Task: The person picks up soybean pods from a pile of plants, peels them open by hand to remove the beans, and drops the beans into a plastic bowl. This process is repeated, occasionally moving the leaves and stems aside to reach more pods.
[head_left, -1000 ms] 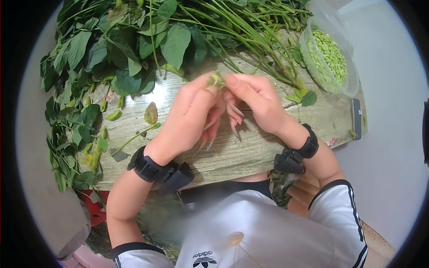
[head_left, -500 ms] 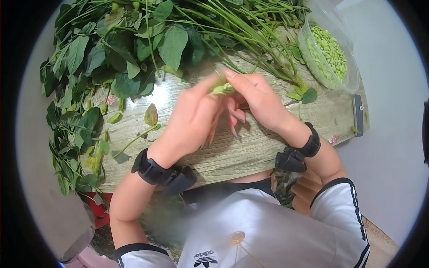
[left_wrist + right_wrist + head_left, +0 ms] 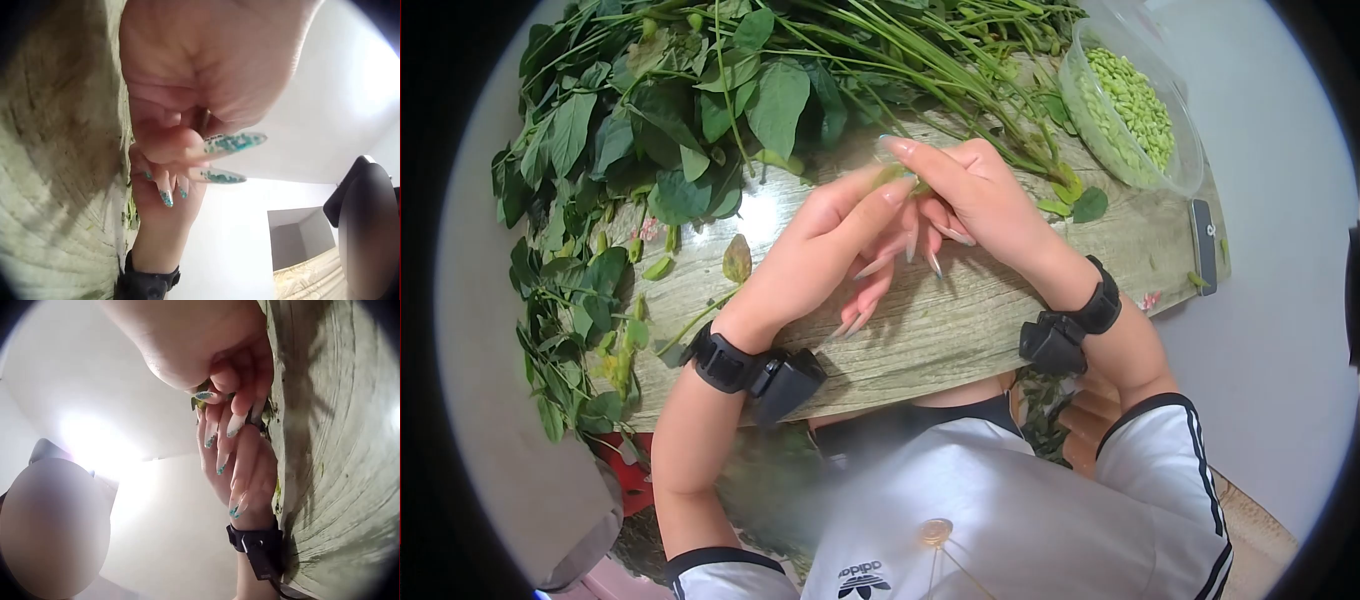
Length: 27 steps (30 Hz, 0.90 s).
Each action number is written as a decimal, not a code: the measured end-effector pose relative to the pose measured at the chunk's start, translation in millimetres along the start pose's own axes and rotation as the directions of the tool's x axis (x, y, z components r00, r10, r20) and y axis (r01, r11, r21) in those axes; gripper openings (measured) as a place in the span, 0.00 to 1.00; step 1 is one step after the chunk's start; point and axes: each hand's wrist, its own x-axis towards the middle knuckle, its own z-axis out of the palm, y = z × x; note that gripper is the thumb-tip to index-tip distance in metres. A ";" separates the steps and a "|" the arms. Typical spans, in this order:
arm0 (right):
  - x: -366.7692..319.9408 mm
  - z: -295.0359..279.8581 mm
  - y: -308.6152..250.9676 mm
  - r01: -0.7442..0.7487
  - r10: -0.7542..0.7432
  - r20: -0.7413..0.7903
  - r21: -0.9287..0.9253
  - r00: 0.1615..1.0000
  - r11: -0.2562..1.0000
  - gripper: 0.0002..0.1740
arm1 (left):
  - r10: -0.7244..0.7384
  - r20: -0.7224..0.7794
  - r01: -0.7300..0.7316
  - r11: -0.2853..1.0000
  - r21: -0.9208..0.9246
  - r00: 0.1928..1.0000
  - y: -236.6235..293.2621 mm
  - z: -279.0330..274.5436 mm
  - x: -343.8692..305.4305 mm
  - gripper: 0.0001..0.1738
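Observation:
Both hands meet above the wooden table (image 3: 960, 330). In the head view the left hand (image 3: 815, 245) pinches a green pod (image 3: 890, 178) between thumb and fingers, its other fingers curled below. The right hand (image 3: 990, 205) holds the pod's other side, its thumb raised across the top. Most of the pod is hidden by fingers. In the right wrist view a bit of green pod (image 3: 199, 403) shows beside the right hand (image 3: 234, 369). The left wrist view shows the left hand (image 3: 200, 69) with curled fingers and long nails; the pod is hidden there.
Leafy stalks (image 3: 780, 100) lie across the table's far side, with more leaves and pods (image 3: 658, 268) at the left. A clear tub of shelled green beans (image 3: 1135, 110) stands at the back right. A phone-like dark object (image 3: 1203, 245) lies at the right edge.
The green pod, more exposed between the hands half a second ago, is now mostly covered by fingers. The left thumb has moved up towards the right hand's fingers.

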 end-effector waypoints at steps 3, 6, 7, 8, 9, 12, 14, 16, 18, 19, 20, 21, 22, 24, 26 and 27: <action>0.1 3.9 4.7 0.103 -0.118 -0.101 -0.142 0.988 0.984 0.27 | -0.060 0.037 0.062 0.997 -0.049 0.997 1.8 -2.2 0.3 0.19; 0.3 5.8 8.3 0.323 -0.422 -0.088 -0.511 0.902 0.797 0.26 | -0.108 0.061 0.113 0.990 -0.089 0.992 0.9 -6.7 0.3 0.19; 0.0 6.5 8.2 0.324 -0.423 -0.087 -0.511 0.902 0.796 0.26 | -0.120 0.075 0.127 0.988 -0.093 0.990 -0.1 -7.8 0.5 0.18; -0.9 7.1 8.1 0.335 -0.430 -0.043 -0.561 0.902 0.757 0.25 | -0.120 0.076 0.127 0.988 -0.092 0.990 -1.7 -7.8 0.3 0.18; -1.6 7.4 8.0 0.346 -0.435 0.001 -0.608 0.900 0.714 0.24 | -0.169 0.058 0.175 0.979 -0.102 0.984 -3.2 -7.6 0.1 0.16; 0.8 7.4 14.7 0.417 -0.544 0.077 -0.735 0.836 0.536 0.25 | -0.242 0.002 0.241 0.967 -0.082 0.970 2.0 -3.6 -0.1 0.17; 3.0 1.7 17.2 0.444 -0.587 0.101 -0.758 0.803 0.478 0.19 | -0.262 -0.043 0.259 0.964 -0.054 0.964 2.9 -4.3 0.0 0.20; 1.8 0.1 12.3 0.471 -0.627 0.129 -0.778 0.768 0.417 0.14 | -0.115 0.024 0.107 0.970 0.220 0.993 -3.4 -10.7 1.3 0.20; -2.1 -1.8 -1.1 0.283 -0.393 -0.001 -0.692 0.920 0.664 0.13 | -0.134 0.039 0.133 0.991 0.025 0.990 -4.1 -14.0 3.9 0.19; -4.4 -4.3 -5.8 0.283 -0.398 -0.006 -0.693 0.918 0.663 0.13 | -0.151 0.060 0.160 0.972 -0.172 0.987 -4.3 -13.9 4.8 0.19; -6.2 -8.6 -10.5 0.219 -0.357 -0.092 -0.642 0.929 0.735 0.14 | -0.159 0.039 0.163 0.965 -0.206 0.987 -3.9 -13.2 5.7 0.19; -9.4 -12.8 -16.8 0.158 -0.310 -0.174 -0.580 0.935 0.799 0.16 | -0.158 0.041 0.163 0.967 -0.196 0.987 -4.8 -15.0 6.9 0.19; -17.7 -17.9 -28.9 0.129 -0.216 -0.229 -0.341 0.949 0.931 0.21 | -0.147 0.058 0.157 0.961 -0.228 0.987 -7.1 -18.3 7.6 0.20; -41.6 -69.2 6.9 0.572 -0.550 -0.170 0.352 0.818 0.741 0.30 | -0.136 0.073 0.151 0.956 -0.251 0.988 -11.2 -20.9 7.5 0.22; -65.3 -64.5 -45.3 0.141 -0.862 0.049 0.980 0.504 0.138 0.32 | -0.137 0.083 0.151 0.967 -0.207 0.987 -12.0 -19.1 7.9 0.20; -65.5 -74.5 -38.7 0.143 -0.866 0.051 0.980 0.498 0.140 0.32 | -0.131 0.084 0.146 0.969 -0.201 0.988 -9.2 -16.9 7.0 0.20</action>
